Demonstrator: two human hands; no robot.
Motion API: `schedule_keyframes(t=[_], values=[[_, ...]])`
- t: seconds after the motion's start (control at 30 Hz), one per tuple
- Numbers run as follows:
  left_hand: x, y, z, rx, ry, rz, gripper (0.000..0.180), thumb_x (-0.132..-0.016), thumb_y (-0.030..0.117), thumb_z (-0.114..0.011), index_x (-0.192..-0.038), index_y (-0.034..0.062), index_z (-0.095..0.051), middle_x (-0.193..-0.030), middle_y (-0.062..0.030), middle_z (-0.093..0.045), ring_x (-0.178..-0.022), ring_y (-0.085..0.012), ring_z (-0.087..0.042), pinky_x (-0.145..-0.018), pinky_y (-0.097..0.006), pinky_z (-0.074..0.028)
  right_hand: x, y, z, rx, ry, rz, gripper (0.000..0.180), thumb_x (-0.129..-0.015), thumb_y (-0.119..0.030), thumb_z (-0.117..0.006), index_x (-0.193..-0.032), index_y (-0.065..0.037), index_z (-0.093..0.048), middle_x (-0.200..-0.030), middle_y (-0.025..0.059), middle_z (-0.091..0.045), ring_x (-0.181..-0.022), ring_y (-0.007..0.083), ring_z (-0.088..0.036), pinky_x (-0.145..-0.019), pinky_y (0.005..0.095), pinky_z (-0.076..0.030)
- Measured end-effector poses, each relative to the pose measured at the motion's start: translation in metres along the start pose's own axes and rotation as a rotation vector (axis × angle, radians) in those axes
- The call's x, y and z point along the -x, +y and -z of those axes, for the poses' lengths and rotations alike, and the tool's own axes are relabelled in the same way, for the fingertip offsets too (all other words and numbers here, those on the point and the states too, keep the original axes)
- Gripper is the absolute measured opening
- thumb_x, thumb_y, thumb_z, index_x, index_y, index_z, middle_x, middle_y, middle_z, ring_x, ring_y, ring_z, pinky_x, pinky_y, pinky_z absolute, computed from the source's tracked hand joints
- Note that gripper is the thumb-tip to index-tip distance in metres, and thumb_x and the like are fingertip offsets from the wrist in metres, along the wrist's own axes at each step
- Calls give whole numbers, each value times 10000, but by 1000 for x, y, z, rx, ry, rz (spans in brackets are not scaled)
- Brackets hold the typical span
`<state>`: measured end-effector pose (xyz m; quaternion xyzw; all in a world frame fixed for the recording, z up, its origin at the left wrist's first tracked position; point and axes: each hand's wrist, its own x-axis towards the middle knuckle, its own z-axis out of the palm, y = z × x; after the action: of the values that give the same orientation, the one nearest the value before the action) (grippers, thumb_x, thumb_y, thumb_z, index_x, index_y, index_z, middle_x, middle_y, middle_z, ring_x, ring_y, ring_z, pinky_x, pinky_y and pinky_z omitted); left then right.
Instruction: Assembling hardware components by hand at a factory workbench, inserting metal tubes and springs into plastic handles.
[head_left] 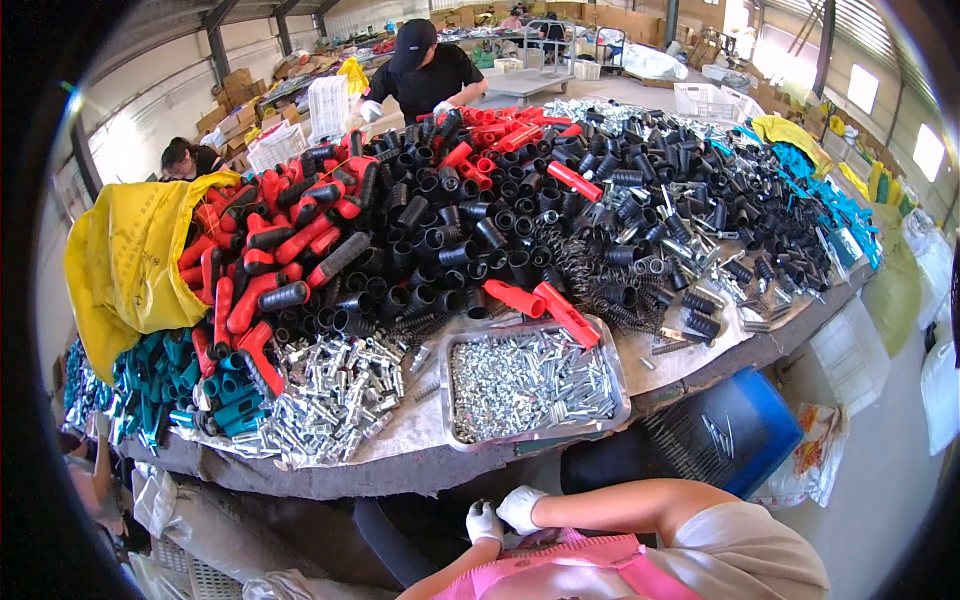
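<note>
My left hand and my right hand, both in white gloves, are close together in front of my pink apron, below the table's front edge. The fingers of both look curled closed; whatever they hold, if anything, is too small or hidden to make out. Nearest to them on the table is a clear plastic tray of small silver metal parts. Two red plastic sleeves lie at the tray's far edge. To its left is a heap of silver metal fittings.
Black sleeves and red-and-black handles form a large pile, with a yellow sack at left. Teal parts lie front left. Below the table's right side is a blue crate. A co-worker stands across the table.
</note>
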<state>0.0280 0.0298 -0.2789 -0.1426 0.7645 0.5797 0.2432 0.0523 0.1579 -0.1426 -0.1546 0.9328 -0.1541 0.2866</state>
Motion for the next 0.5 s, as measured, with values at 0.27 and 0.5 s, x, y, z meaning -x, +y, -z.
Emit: schedule_keyframes(t=[0.27,0.5], values=[[-7,9,-10,-404,-81,-135,259,-833,161,-520,-1013,-10,-592,-966,-191,-633,-881,-295,-614,-749,-346,-469,-15,8,-44,-33,70,-218,263,-730,-251,-561,-832,-41,-682,-852,151,-663,-775,306,-646,-669,417,-516],[11,39,7,-292,-241,-104,308,-831,194,-533,-1061,-3,-590,-990,-183,-634,-931,-286,-607,-812,-318,-452,10,2,-12,-173,-3,-121,383,-715,-352,-619,-871,-5,-668,-895,186,-649,-837,312,-635,-736,404,-505]])
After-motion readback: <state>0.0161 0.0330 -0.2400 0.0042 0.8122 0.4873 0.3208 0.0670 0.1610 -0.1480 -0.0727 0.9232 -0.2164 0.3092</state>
